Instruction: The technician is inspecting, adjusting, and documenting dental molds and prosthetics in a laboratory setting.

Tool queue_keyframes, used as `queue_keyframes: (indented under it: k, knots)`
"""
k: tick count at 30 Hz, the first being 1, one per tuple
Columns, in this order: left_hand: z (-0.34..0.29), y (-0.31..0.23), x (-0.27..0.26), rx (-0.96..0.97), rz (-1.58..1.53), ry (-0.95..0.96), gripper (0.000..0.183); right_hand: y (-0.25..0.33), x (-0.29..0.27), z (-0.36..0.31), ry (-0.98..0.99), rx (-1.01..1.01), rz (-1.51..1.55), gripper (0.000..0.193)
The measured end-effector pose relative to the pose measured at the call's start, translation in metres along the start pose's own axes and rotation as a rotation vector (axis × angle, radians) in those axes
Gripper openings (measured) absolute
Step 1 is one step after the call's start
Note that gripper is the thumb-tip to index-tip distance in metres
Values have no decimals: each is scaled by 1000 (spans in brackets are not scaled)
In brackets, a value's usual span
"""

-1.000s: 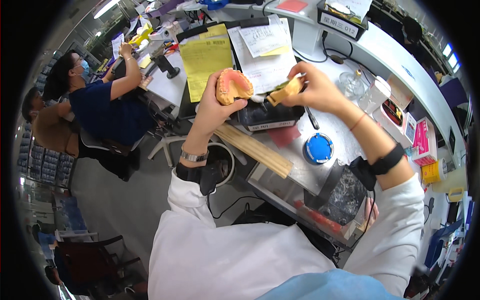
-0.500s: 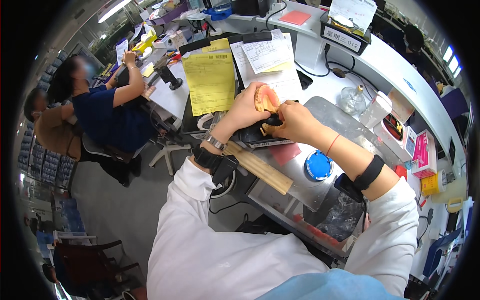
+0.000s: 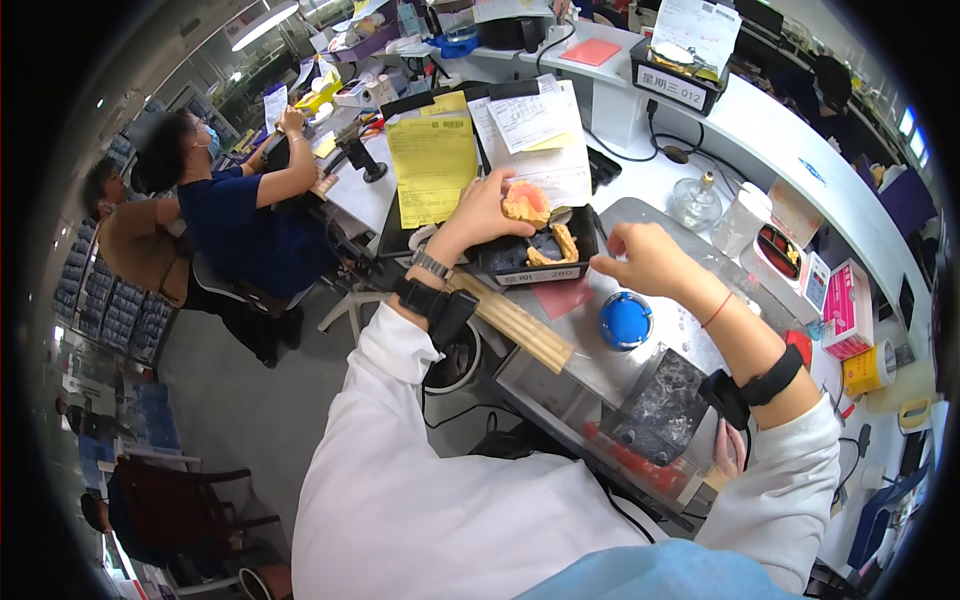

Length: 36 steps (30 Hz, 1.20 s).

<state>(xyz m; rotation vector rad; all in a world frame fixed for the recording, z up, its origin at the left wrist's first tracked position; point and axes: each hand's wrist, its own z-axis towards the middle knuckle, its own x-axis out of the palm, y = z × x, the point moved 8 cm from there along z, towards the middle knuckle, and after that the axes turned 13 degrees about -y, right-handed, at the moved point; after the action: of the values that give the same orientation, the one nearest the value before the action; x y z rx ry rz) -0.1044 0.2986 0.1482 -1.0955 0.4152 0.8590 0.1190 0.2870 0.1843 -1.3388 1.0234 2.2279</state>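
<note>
My left hand (image 3: 483,214) is closed on a yellow dental cast (image 3: 524,205) with a pink plate on it, held above a black tray (image 3: 512,277). Inside the tray lies a second, horseshoe-shaped yellow cast (image 3: 563,246). My right hand (image 3: 648,260) is just right of the tray, its thumb and forefinger apart and nothing visible between them. Below it a round blue tin (image 3: 626,320) stands on the bench. A pink wax-like sheet (image 3: 567,298) lies in front of the tray.
A grooved wooden strip (image 3: 515,325) runs along the bench edge. Yellow (image 3: 430,172) and white sheets (image 3: 545,150) are clipped behind the tray. A glass burner (image 3: 695,203) and a white device (image 3: 790,265) stand to the right. Two people (image 3: 250,225) sit at left.
My right hand has left the cast and moved right, away from the tray. The horseshoe-shaped cast now rests in the tray. My left hand still holds the cast with the pink plate.
</note>
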Motion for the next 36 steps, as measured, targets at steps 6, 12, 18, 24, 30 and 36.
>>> queue_keyframes:
  k: [6, 12, 18, 24, 30, 36]
  knots:
    - [-27, -25, -33, -30, 108, -214, 81, -43, 35, -3, 258, 476, 290, 50]
    - [-64, -27, -52, -57, 73, -593, 45, -43, 91, 5, 436, 715, 524, 44]
    - [-77, -32, -50, -21, 130, -505, 24, -44, 71, 3, 306, 660, 575, 30]
    - [-75, -28, -46, -103, -64, -430, 28, -49, 12, -16, 309, 725, 531, 26]
    - [-74, -52, -28, -19, -81, -347, 20, -59, -32, -34, 328, 682, 401, 24]
    - [-134, -87, 9, 193, -326, -158, 24, -37, -73, -47, 121, 448, 113, 25]
